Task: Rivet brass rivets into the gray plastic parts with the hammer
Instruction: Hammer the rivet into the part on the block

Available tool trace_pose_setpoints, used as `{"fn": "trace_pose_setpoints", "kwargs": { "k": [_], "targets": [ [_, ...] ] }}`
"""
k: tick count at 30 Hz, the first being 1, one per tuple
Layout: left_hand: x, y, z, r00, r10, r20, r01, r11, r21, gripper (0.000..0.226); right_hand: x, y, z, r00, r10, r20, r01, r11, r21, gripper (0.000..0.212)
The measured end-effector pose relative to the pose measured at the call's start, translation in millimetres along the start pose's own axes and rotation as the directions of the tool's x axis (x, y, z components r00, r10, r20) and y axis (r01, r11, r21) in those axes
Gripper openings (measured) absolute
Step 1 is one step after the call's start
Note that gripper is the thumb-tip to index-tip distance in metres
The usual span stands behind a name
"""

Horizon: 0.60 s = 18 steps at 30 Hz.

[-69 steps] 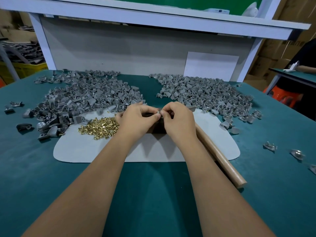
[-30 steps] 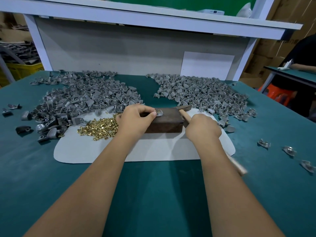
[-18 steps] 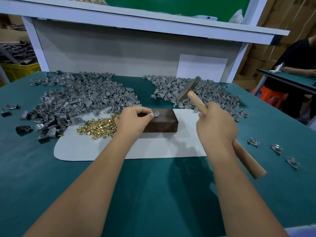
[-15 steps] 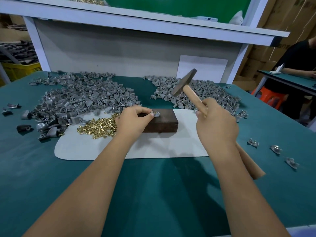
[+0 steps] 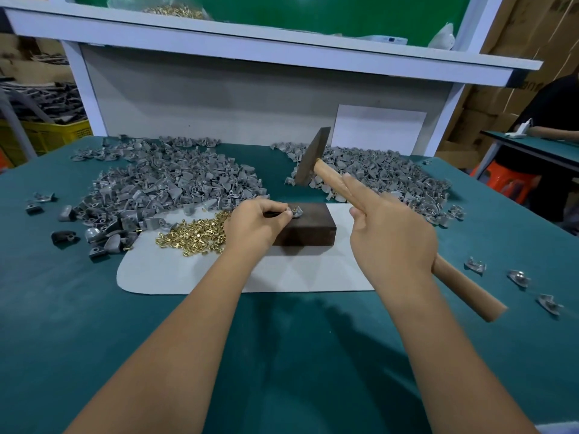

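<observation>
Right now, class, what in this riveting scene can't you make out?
- Head view: rivet seating in the gray part is too small to judge.
- Left hand covers the wooden block's left end.
- Right hand hides the middle of the hammer handle.

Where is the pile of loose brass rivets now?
The pile of loose brass rivets lies on the white mat, just left of the left hand.

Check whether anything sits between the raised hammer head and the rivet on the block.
Nothing visible blocks it. The hammer is raised above the rivet, open air between; the left hand's fingers pinch the gray part right beside it.
</observation>
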<state>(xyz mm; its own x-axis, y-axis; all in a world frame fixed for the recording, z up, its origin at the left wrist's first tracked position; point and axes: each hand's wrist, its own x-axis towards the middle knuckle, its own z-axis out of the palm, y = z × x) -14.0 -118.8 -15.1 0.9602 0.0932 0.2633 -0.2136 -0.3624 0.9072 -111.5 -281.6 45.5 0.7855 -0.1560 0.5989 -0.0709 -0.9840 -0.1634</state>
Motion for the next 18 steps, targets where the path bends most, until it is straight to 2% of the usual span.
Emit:
{"fn": "trace_pose_setpoints", "kwargs": {
  "k": [4, 9, 14, 18],
  "targets": [
    [-0.2, 2.2, -1.2, 1.0, 0.021, 0.017, -0.021, 1.0, -0.006, 0.023, -5.3, 0.1, 5.0, 0.994, -0.043, 0.104, 0.051, 0.996, -0.071, 0.05],
    [-0.6, 2.8, -3.4, 1.0, 0.023, 0.007, -0.024, 0.996, 0.083, 0.022, -0.1, 3.8, 1.2, 0.998, 0.021, -0.055, -0.022, 0.999, -0.029, 0.052],
    [-2.0, 7.4, -4.2, 1.0, 0.017, 0.013, -0.018, 0.993, 0.114, 0.02, -4.3, 4.2, 6.4, 0.989, -0.029, 0.142, 0.043, 0.995, -0.091, 0.052],
    [-0.4, 7.6, -3.9, 1.0, 0.003, 0.013, -0.004, 0.992, 0.126, 0.016, -5.0, 4.1, 6.5, 0.998, 0.015, 0.055, -0.013, 0.999, -0.046, 0.052]
  ]
}}
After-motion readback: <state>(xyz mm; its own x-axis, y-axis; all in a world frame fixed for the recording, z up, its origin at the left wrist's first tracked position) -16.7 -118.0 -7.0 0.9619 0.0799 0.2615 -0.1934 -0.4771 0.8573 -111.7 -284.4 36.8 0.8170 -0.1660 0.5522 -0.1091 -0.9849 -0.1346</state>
